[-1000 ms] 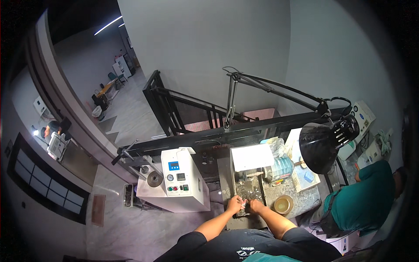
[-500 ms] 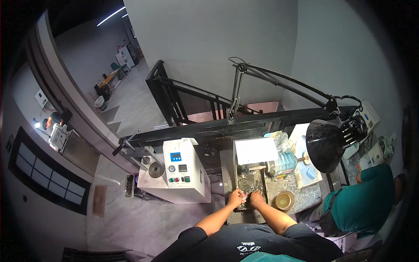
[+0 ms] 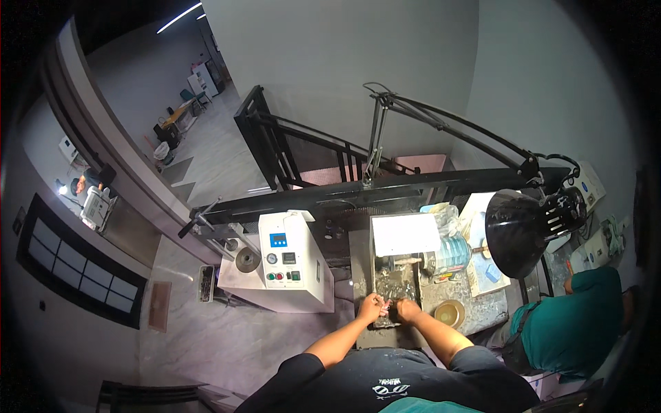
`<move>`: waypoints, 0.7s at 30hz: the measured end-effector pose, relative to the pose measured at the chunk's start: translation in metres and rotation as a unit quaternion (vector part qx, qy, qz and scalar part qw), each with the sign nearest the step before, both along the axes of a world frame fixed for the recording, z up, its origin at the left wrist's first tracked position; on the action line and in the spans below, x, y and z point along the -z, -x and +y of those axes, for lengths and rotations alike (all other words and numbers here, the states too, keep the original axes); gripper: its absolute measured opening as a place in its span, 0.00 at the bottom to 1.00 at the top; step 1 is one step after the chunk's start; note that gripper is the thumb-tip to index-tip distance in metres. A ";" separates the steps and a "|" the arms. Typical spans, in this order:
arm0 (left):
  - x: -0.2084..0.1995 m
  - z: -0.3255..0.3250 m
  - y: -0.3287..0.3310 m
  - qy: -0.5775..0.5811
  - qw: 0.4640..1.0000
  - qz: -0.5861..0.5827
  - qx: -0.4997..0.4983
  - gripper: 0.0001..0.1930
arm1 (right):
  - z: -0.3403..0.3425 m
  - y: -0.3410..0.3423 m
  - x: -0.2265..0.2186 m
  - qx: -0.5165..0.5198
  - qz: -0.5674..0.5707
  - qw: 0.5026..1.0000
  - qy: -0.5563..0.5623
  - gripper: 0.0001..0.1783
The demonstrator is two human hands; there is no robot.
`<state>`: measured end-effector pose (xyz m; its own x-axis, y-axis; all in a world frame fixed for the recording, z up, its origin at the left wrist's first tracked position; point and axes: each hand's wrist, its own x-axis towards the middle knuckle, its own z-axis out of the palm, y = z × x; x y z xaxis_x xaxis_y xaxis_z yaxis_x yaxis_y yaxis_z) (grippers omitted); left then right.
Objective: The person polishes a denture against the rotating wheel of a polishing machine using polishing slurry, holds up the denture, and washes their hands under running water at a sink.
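My left hand point(image 3: 372, 309) is closed, its fingers pinched around something small, pale and reddish, too small to name. Close beside it, my right hand point(image 3: 407, 312) is also closed; whatever it grips is hidden by its fingers. Both hands are low over the near end of a dirty grey tray point(image 3: 396, 281) that looks wet. At the tray's far end a small shaft point(image 3: 407, 261) juts out below a white panel point(image 3: 406, 235). A round tan bowl point(image 3: 449, 314) stands just right of my right hand.
A clear bluish water jug point(image 3: 452, 253) lies on its side behind the bowl. Over the bench's right part hangs a black lamp point(image 3: 515, 233). A white machine with buttons point(image 3: 288, 258) stands at left. Close on the right is a co-worker in a green shirt point(image 3: 571, 327).
The view has shifted slightly. My hands stay together over the tray's near end, with the left fingers turned a little. No thing was visibly taken up or let go.
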<state>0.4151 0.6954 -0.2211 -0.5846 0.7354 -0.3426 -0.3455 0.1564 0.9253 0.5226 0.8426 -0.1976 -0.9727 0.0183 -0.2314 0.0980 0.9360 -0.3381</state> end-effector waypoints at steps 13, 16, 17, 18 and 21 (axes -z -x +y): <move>-0.014 0.001 0.009 -0.007 0.998 -0.052 -0.047 0.03 | 0.017 0.008 -0.022 0.041 -0.170 0.985 0.007 0.21; -0.023 0.007 0.006 -0.007 0.996 -0.078 -0.044 0.04 | 0.014 0.002 0.011 0.147 0.032 0.988 -0.015 0.25; -0.024 0.005 0.005 -0.001 0.997 -0.069 -0.047 0.04 | 0.005 0.007 0.008 0.132 -0.021 0.991 -0.024 0.27; -0.026 0.004 0.004 0.005 0.997 -0.059 -0.048 0.05 | 0.000 0.010 0.003 0.117 -0.073 0.990 -0.034 0.29; -0.025 0.006 0.002 0.019 0.996 -0.078 -0.049 0.06 | -0.001 0.001 0.009 0.010 -0.084 0.995 0.051 0.24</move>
